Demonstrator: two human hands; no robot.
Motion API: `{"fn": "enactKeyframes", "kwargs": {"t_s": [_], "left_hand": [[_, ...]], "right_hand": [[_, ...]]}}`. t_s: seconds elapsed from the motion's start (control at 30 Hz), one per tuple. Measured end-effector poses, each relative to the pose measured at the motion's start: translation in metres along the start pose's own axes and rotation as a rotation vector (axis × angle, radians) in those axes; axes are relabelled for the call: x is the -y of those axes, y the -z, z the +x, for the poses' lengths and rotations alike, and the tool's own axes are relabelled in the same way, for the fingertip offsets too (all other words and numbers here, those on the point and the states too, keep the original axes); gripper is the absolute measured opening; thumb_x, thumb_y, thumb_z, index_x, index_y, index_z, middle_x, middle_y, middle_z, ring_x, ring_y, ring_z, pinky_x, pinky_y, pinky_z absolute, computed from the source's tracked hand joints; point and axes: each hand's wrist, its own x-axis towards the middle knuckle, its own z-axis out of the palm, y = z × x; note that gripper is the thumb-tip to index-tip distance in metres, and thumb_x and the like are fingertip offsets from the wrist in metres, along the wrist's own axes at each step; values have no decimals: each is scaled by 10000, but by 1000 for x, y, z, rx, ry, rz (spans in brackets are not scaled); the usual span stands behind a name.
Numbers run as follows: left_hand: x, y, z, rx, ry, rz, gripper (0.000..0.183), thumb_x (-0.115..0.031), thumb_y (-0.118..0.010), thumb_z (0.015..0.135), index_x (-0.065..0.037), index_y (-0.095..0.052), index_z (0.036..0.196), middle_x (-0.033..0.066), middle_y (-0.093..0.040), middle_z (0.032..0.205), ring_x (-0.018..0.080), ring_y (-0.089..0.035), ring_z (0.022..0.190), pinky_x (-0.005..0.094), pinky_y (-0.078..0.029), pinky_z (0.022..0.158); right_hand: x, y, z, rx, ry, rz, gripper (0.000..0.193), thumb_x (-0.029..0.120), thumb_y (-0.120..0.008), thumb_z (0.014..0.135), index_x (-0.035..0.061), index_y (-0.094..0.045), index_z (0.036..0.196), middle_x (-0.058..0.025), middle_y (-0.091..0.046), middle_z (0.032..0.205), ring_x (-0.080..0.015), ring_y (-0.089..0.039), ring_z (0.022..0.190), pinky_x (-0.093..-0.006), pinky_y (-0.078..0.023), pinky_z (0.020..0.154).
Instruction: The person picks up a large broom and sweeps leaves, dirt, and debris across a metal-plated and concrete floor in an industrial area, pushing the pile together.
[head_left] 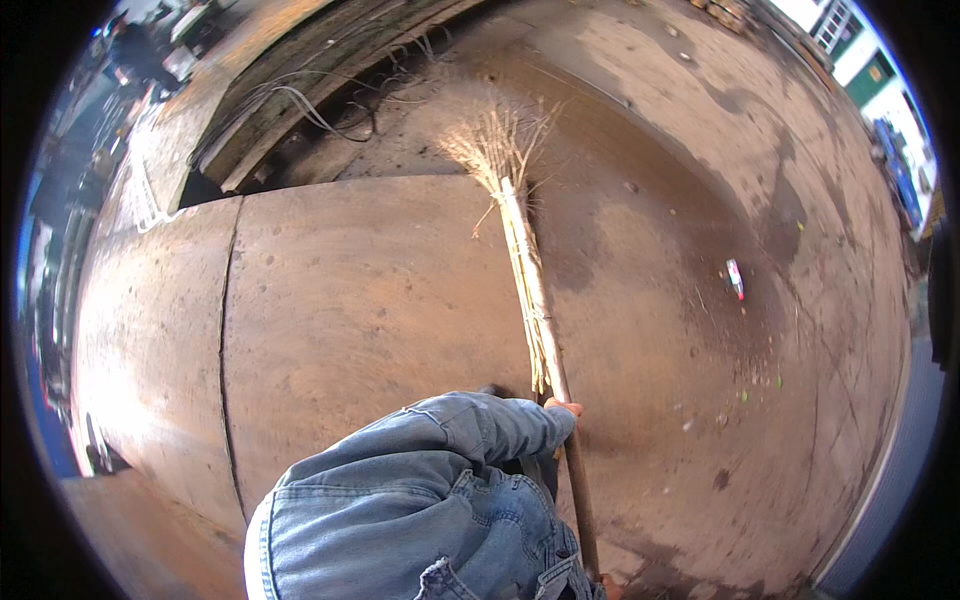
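A twig broom (pixel 525 265) lies slantwise ahead of me, its splayed bristles (pixel 497 145) reaching the ground at the far end. Its long wooden handle (pixel 578 490) runs back to the lower edge. Partway down the handle, my left hand (pixel 565 406) is wrapped around it, the arm in a blue denim sleeve (pixel 515 428). Lower on the handle, at the picture's bottom edge, my right hand (pixel 609 588) shows only in part and closes on it.
Thick beams (pixel 300 90) with loose cables lie at the upper left beside a large metal plate (pixel 370 280). A small white-and-red wrapper (pixel 735 279) and scattered debris lie on the dirty ground to the right. Another person (pixel 140 52) is far off at upper left.
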Motion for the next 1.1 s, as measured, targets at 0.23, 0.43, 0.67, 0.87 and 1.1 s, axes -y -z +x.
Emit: {"fn": "enactKeyframes", "kwargs": {"t_s": [0.23,0.43,0.67,0.87,1.1], "left_hand": [[-113,80,52,-96,143,-458,270,-189,-578,726,41,-551,864,140,-600,686,281,-617,606,379,-497,552],[-215,124,86,-51,185,-813,242,-180,-607,753,45,-556,827,146,-617,750,252,-621,575,378,-504,511],[-273,244,149,-106,197,-1080,237,-219,-572,798,-7,-522,892,122,-591,725,265,-594,610,395,-484,525],[-359,373,178,-183,57,-1120,268,-161,-637,741,12,-507,900,163,-576,724,293,-585,580,413,-496,520],[-506,539,211,-273,32,-922,276,-276,-489,775,-4,-535,784,126,-561,691,272,-546,614,389,-440,569]], "right_hand": [[171,157,93,-144,235,-346,226,182,-584,718,53,-602,902,-187,-616,780,-384,-583,726,-447,-473,650],[252,274,237,-398,462,-932,303,227,-666,550,44,-577,774,-197,-608,729,-390,-582,699,-498,-456,634],[465,298,310,-375,737,-901,268,227,-666,553,40,-534,693,-184,-601,661,-374,-591,629,-461,-472,585],[625,264,349,-307,799,-889,230,209,-648,572,44,-539,688,-176,-607,673,-368,-594,638,-464,-472,586],[837,222,398,-258,908,-852,226,208,-640,599,45,-549,726,-186,-607,691,-379,-592,661,-468,-472,599]]}}
